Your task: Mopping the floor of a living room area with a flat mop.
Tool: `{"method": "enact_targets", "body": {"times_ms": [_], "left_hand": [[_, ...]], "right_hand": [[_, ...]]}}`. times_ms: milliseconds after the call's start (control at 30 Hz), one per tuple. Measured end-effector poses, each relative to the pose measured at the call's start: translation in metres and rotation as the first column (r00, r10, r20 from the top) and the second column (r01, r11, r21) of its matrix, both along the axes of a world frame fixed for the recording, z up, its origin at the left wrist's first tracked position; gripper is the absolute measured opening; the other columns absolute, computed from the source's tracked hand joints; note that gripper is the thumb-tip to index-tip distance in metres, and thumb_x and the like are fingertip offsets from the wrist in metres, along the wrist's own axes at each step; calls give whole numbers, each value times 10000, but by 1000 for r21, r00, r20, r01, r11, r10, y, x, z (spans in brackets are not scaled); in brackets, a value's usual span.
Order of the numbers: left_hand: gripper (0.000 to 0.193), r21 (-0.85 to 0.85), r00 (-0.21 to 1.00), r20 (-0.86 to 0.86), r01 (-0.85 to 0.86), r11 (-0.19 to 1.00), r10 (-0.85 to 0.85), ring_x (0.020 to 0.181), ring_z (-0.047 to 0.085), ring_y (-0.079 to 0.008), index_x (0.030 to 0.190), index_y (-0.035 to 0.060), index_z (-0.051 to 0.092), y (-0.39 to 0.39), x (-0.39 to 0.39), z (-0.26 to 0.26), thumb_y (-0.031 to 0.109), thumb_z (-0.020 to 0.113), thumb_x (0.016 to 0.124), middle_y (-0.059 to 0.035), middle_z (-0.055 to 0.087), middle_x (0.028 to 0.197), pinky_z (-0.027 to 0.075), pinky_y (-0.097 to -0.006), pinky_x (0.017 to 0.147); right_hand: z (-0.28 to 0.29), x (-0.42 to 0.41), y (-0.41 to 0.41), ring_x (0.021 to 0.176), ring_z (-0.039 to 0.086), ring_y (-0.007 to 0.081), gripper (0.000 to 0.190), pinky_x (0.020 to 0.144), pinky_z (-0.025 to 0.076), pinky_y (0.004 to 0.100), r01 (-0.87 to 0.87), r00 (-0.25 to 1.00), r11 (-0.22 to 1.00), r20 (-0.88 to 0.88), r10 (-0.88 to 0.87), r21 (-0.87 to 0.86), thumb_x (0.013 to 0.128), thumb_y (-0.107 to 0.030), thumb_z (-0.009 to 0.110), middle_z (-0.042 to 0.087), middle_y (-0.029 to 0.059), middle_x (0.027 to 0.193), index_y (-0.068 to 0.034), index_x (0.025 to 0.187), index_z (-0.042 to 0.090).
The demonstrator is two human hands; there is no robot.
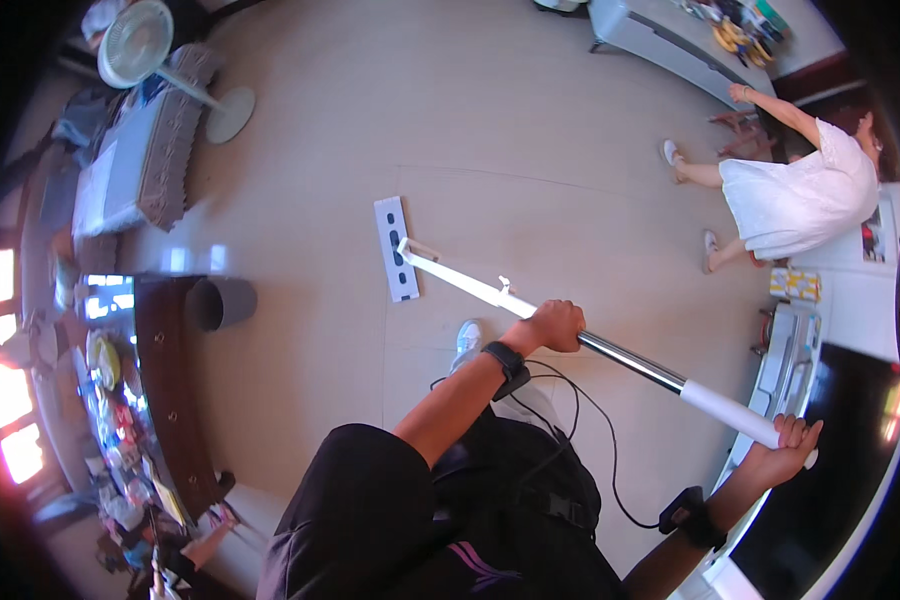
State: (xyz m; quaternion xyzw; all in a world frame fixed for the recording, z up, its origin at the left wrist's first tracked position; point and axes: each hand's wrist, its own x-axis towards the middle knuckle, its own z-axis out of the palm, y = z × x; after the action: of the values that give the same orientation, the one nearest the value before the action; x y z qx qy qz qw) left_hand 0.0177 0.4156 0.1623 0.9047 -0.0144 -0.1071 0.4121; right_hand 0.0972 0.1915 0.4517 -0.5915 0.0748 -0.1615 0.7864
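Note:
A flat mop lies across the view, its white and chrome handle [634, 360] slanting from the right side down to the floor. My left hand [555, 326] is closed around the middle of the pole, just above its white lower section [469, 283]. At the upper end, my right hand [791, 450] grips the white sleeve [727, 412] near its tip. The rectangular white mop head [397, 251] rests flat on the tiled floor [307, 187], ahead of my shoe [469, 335]. Its pad underneath is hidden.
A grey bin [223, 303] stands beside a dark wooden table [169, 360] on the left. Beyond it is a standing fan [136, 45]. A person in white [799, 187] stands at the right, near a low cabinet [667, 49]. A cable [613, 450] hangs between my wrists.

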Motion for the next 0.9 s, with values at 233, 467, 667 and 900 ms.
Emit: {"method": "enact_targets", "body": {"times_ms": [233,467,667,900], "left_hand": [[77,13,983,38,-182,983,182,640,555,-339,572,86,570,73,-36,22,159,545,567,-137,552,608,457,-413,574],[79,-26,839,135,-529,848,528,626,527,-329,536,58,483,124,-94,8,79,559,535,-114,529,587,438,-393,558],[101,-98,531,326,-804,587,782,657,517,-281,575,47,470,157,-152,-7,-13,550,559,-84,515,601,421,-362,638],[189,-72,167,501,-970,233,849,654,482,-273,607,52,422,154,-181,-23,21,602,659,-69,466,608,393,-353,668]], "right_hand": [[6,-16,64,400,227,35,388,481,275,185,-399,907,916,164,388,42,909,-172,363,267,-48,482,-160,536,258],[-17,-49,130,372,265,47,213,489,287,203,-716,691,688,255,676,119,898,-152,346,296,-31,439,-119,689,323],[-46,-86,181,396,346,98,196,559,348,281,-922,384,384,249,889,48,814,-172,462,350,-16,427,-123,676,331],[-52,-118,210,472,374,107,188,587,344,304,-951,308,300,154,939,71,756,-174,507,382,5,493,-112,690,342]]}}
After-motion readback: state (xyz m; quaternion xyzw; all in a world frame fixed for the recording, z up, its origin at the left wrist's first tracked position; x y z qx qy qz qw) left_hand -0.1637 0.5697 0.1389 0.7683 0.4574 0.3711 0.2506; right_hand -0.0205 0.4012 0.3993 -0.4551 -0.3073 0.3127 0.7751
